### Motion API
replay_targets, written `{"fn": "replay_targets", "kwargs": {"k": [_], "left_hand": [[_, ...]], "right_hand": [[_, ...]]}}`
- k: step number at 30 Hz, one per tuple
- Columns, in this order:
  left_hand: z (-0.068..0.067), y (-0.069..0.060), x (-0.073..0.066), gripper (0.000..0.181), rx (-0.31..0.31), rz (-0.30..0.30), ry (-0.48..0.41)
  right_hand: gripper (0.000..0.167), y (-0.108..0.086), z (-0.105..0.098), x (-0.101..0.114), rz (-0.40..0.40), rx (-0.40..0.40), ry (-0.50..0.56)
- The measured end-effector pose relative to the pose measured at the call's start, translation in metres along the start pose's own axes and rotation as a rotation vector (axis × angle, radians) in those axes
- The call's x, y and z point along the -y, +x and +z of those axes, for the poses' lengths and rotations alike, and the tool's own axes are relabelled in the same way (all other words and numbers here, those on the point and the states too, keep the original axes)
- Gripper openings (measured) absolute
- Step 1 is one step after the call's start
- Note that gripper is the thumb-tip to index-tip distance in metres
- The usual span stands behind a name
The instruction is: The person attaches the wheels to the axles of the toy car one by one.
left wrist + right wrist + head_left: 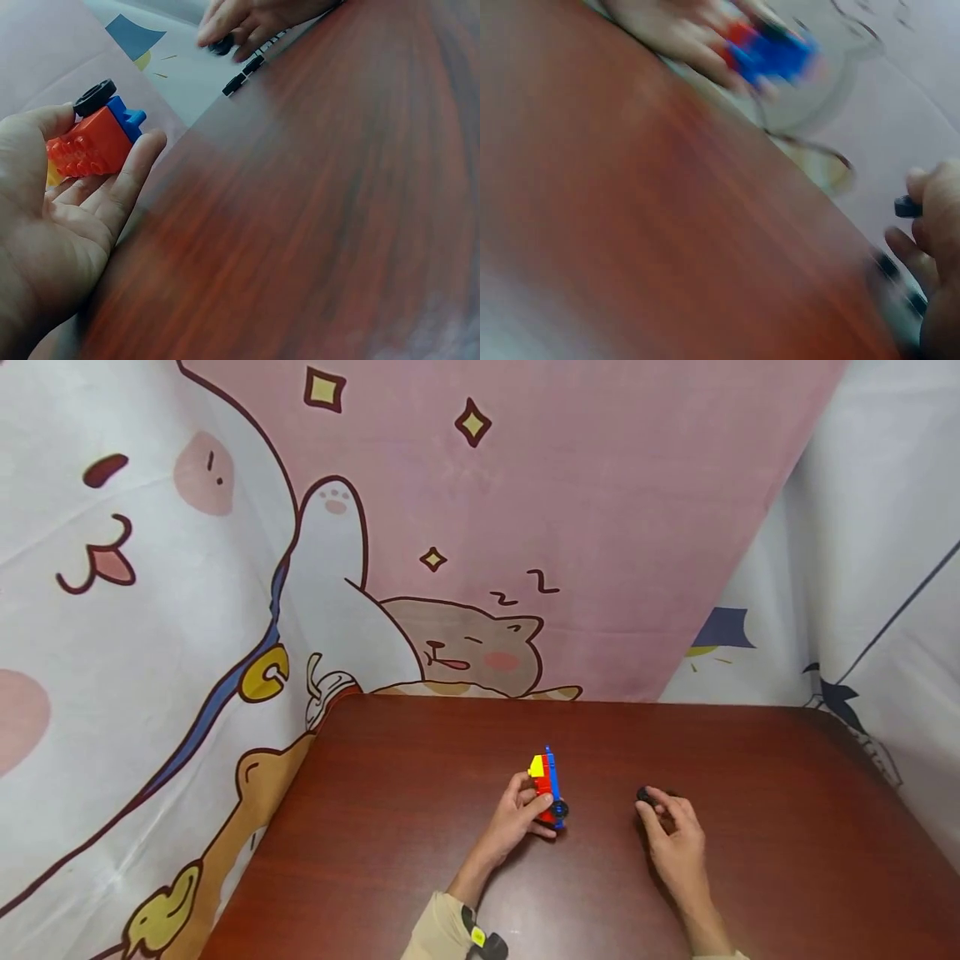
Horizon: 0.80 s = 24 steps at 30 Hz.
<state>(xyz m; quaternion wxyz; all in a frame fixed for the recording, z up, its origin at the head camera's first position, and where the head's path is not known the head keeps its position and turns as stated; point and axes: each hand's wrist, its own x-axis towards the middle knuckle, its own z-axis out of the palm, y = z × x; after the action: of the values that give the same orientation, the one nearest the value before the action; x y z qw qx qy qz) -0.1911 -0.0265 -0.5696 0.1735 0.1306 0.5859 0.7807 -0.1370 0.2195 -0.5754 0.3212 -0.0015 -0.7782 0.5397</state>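
My left hand (512, 823) grips a toy-block car (544, 787) with red, blue and yellow parts, raised over the table. A black wheel (95, 97) sits on the car's blue base, close to the thumb. Farther right, my right hand (681, 853) pinches a loose black toy wheel (643, 794) between thumb and fingertips. The car stays apart from that wheel. In the right wrist view, the left hand and the car are blurred, and the pinched wheel (907, 207) is partly covered by fingers.
Two more black wheels, one of them a wheel (234, 84), lie on the brown table (390, 777) beneath the right hand. Behind the table's far edge hangs a cartoon-printed cloth (600, 527). A dark strap with a device (483, 935) is on the left wrist.
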Motion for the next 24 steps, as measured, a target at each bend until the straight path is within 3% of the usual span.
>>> {"fn": "replay_targets", "kwargs": {"k": [3, 6, 9, 16, 20, 24], "left_hand": [[0.001, 0.000, -0.001, 0.056, -0.005, -0.001, -0.007], [0.002, 0.000, -0.002, 0.064, -0.001, 0.007, 0.001], [0.002, 0.000, -0.002, 0.061, 0.000, 0.020, 0.003], [0.006, 0.000, -0.001, 0.038, -0.071, 0.011, -0.011], [0.008, -0.002, -0.001, 0.029, -0.110, 0.007, 0.015], [0.012, -0.002, -0.001, 0.035, -0.138, 0.012, 0.083]], "right_hand": [[0.026, -0.010, 0.024, 0.009, -0.009, 0.036, -0.023], [0.019, -0.016, 0.041, 0.018, 0.066, 0.108, -0.006], [0.017, -0.019, 0.051, 0.024, 0.154, 0.140, 0.095], [0.022, -0.018, 0.056, 0.032, 0.261, 0.082, 0.416], [0.022, -0.017, 0.064, 0.034, 0.291, 0.070, 0.450], [0.019, -0.015, 0.071, 0.038, 0.347, 0.074, 0.457]]}}
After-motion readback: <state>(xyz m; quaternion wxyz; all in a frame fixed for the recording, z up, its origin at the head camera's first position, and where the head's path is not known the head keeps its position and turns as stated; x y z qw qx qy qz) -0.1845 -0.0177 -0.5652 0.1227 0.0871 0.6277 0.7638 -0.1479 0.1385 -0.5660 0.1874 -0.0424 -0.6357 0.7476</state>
